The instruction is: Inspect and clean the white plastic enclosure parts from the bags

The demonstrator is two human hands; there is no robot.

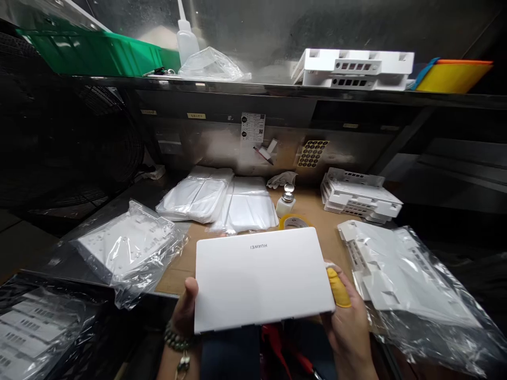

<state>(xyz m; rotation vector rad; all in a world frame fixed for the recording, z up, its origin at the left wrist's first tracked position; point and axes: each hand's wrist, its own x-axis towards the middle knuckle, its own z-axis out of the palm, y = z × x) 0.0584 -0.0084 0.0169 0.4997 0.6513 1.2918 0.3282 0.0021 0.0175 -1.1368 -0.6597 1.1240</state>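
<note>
The left hand (pixel 185 311) grips the near left corner of a white laptop (pixel 261 277), thumb on top of the lid, fingers hidden beneath; a bead bracelet (pixel 176 340) sits on that wrist. The right hand (pixel 348 322) holds the laptop's right edge, with a yellow finger cot (pixel 338 287) on the thumb pressed against the side. The laptop is closed, lid up, logo facing away from the person, held level just above the near edge of the counter (pixel 317 211).

Under the laptop's near edge, something red (pixel 277 343) shows, too dark to make out.

Just beyond the far edge of the laptop lies a yellow tape roll (pixel 295 221), and behind that stands a small dispenser bottle (pixel 285 203) with a metal top. Left of the bottle are two stacks of clear bagged trays (pixel 222 200). Behind the bottle lies a white glove (pixel 281 179).

To the left, a white plastic part in a clear bag (pixel 127 248) rests on the counter; nearer the left corner lie bagged labels (pixel 35 327) with barcodes. To the right, another white part on plastic film (pixel 396 269) lies close beside the right hand, and beyond it a stack of white frames (pixel 358 195).

On the back wall hang a QR sheet (pixel 252 126) and a sheet of round stickers (pixel 312 153). The shelf (pixel 277 87) above carries a green bin (pixel 95 53), a squeeze bottle (pixel 186 39), a crumpled bag (pixel 212 66), more white frames (pixel 354 68) and a yellow folder (pixel 453 74).
</note>
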